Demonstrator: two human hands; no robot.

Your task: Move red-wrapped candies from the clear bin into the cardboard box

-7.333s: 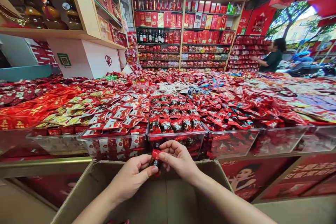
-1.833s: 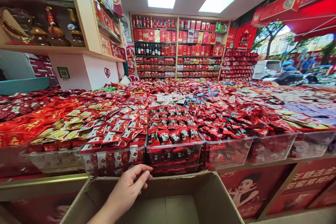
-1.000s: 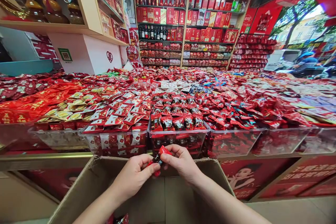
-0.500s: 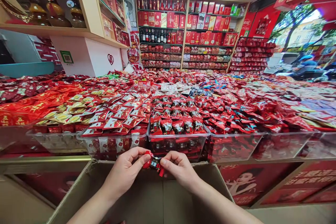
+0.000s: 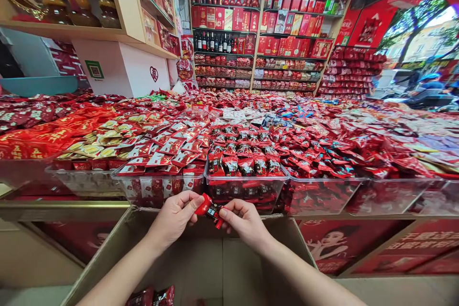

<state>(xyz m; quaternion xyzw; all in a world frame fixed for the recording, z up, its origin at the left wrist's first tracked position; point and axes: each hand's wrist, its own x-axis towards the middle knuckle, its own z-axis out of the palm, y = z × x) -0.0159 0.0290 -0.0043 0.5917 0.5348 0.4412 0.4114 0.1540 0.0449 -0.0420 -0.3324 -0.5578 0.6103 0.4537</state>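
Note:
My left hand pinches the red end of a small wrapped candy between thumb and fingers. On its other side, the thumb and fingertips of my right hand are closed on the black-and-red end. The wrapper looks twisted, and I cannot tell whether it is one candy or two. Both hands hover over an open cardboard box, just in front of a clear plastic bin with rows of similar black-and-red candies. A few dark red packets lie low in the box.
Left of that bin stands one with red-and-white packets; to its right is another with red packets. Mixed sweets cover the counter behind. A glass-front cabinet overhangs at the left. Shelves with bottles and boxes line the back wall.
The view has tilted down slightly, showing more packets at the box's bottom. My hands have turned the candy a little, and more of its red end shows.

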